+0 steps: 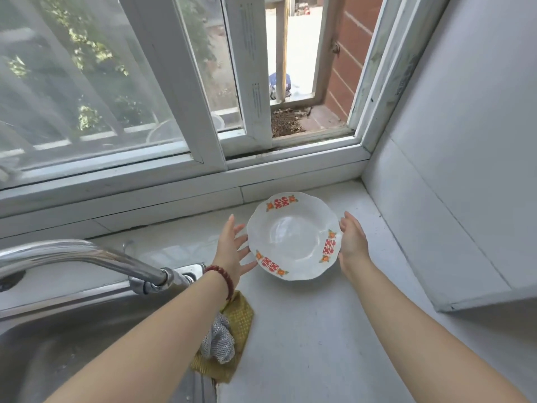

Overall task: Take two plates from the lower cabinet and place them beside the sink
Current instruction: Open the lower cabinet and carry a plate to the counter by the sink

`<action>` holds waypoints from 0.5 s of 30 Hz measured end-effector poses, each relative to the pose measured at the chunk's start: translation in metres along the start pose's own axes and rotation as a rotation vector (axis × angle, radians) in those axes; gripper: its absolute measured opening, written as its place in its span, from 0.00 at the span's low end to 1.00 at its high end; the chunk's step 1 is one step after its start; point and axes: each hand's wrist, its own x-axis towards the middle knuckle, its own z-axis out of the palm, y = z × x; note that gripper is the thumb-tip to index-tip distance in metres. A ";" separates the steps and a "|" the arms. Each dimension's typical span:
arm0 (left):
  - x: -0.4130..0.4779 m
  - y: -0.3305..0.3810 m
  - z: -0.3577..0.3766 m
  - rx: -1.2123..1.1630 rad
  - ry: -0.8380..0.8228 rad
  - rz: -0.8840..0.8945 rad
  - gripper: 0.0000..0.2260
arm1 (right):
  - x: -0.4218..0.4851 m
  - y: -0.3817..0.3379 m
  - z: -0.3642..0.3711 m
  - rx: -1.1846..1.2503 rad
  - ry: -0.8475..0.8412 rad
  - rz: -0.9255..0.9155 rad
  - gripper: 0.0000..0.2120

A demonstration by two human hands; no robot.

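Note:
A white plate (293,237) with a scalloped rim and red and orange motifs lies on the pale countertop (305,330), right of the steel sink (72,338) and near the window sill. Whether a second plate lies under it I cannot tell. My left hand (231,251) is at the plate's left edge with fingers spread, fingertips at or under the rim. My right hand (351,242) is at its right edge, fingers straight and touching the rim. Neither hand is closed around the plate. A red bead bracelet is on my left wrist.
A chrome faucet (87,257) arches over the sink at left. A yellow cloth (235,338) with a grey mesh scrubber (219,338) lies at the sink's right edge. A white wall panel (450,199) borders the counter on the right. The window (302,68) behind stands partly open.

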 end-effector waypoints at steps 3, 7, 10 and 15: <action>0.008 0.000 0.002 -0.001 0.001 -0.006 0.22 | 0.005 -0.001 0.002 -0.006 0.000 -0.002 0.24; 0.014 0.000 0.004 0.006 -0.003 -0.009 0.21 | 0.008 0.001 0.002 -0.022 0.007 0.001 0.24; 0.017 0.000 0.004 0.015 -0.010 -0.009 0.22 | 0.009 0.001 0.002 -0.026 0.010 0.006 0.24; 0.017 -0.001 0.003 0.057 -0.030 0.001 0.23 | 0.006 0.000 0.003 -0.032 0.009 0.002 0.23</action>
